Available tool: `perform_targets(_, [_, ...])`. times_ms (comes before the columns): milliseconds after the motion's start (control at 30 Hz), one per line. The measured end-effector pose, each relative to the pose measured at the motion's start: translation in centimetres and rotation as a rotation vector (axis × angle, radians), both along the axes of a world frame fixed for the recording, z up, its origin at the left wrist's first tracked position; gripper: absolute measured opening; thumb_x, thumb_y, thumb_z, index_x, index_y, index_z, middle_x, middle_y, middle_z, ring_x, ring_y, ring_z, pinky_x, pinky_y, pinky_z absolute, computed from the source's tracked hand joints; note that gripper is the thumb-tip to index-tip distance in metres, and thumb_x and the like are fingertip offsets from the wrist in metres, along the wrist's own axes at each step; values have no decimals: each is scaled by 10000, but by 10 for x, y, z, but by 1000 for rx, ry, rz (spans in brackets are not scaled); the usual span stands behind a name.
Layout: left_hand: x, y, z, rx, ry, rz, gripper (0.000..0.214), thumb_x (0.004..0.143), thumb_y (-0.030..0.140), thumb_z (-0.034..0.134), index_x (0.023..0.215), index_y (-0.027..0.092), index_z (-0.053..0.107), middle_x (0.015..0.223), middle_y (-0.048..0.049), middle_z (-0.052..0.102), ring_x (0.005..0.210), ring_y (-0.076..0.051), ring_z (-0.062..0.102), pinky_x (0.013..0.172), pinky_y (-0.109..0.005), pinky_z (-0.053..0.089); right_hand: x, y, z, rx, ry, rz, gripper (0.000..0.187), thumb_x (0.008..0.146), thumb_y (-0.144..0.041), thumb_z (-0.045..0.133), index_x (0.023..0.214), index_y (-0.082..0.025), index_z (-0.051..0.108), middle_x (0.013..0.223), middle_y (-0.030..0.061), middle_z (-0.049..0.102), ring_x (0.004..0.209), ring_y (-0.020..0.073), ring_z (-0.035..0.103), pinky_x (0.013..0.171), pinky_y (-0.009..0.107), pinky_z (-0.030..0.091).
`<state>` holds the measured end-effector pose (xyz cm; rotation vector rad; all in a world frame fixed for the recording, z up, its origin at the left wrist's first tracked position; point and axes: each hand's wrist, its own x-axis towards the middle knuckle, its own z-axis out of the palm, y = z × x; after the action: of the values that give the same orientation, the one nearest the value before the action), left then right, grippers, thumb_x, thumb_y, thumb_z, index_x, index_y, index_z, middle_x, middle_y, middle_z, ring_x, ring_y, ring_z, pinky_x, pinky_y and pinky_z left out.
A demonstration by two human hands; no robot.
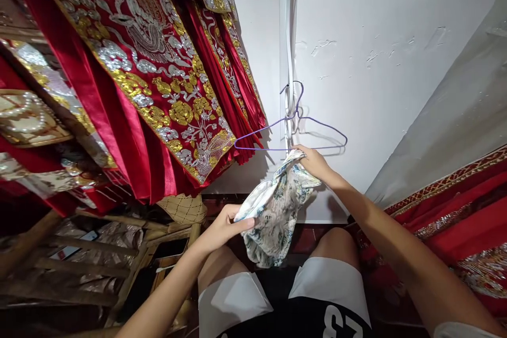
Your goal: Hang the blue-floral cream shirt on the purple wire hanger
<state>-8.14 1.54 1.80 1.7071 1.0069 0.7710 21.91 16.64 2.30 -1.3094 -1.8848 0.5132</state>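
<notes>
A pale floral-patterned garment (273, 211) hangs bunched between my two hands. My right hand (315, 161) pinches its upper end right beside the bottom bar of a purple wire hanger (291, 132) that hangs on a white wall. My left hand (225, 227) grips the garment's lower left edge, fingers closed on the cloth. Below are my knees and black-and-white shorts.
Red robes with gold and silver embroidery (158, 74) hang at the left. More red embroidered cloth (455, 216) lies at the right. A wooden chair frame (119, 253) and a woven basket (182, 208) stand at lower left. White wall (376, 63) ahead.
</notes>
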Motion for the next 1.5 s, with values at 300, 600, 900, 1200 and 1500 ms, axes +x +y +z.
perform_targets(300, [-14, 13, 17, 152, 408, -72, 526, 893, 564, 606, 531, 196, 504, 529, 1, 460, 523, -135, 354, 562, -268, 301, 39, -68, 5, -58, 257, 125, 186, 680, -189, 484, 794, -184, 631, 757, 9, 631, 736, 186, 558, 641, 259, 387])
perform_targets(600, [-11, 52, 38, 336, 217, 314, 261, 605, 75, 815, 551, 236, 616, 794, -78, 707, 1004, -323, 675, 1119, -406, 398, 33, -108, 23, -76, -59, -38, 384, 546, -147, 418, 853, -257, 619, 576, -42, 490, 564, 159, 354, 549, 264, 277])
perform_targets(900, [-17, 92, 79, 184, 351, 156, 236, 758, 251, 791, 562, 230, 662, 552, -2, 632, 523, -188, 560, 550, -247, 445, 41, -106, 22, -50, -47, 14, 364, 591, -153, 416, 880, -252, 613, 634, -28, 542, 615, 170, 406, 587, 263, 328])
perform_targets(1200, [68, 45, -27, 84, 120, -152, 409, 833, 408, 747, 1173, 200, 659, 1100, -90, 722, 1025, -252, 659, 883, -325, 499, 24, -105, 26, -31, -120, -101, 331, 582, -169, 444, 852, -269, 606, 572, -21, 472, 577, 186, 362, 579, 296, 265])
perform_targets(1500, [145, 29, -107, -138, -217, -76, 282, 817, 410, 719, 901, 197, 555, 908, -26, 585, 884, -195, 569, 901, -359, 467, 27, -113, 32, -96, -61, -104, 307, 571, -169, 406, 821, -258, 560, 574, -39, 421, 580, 171, 331, 570, 287, 239])
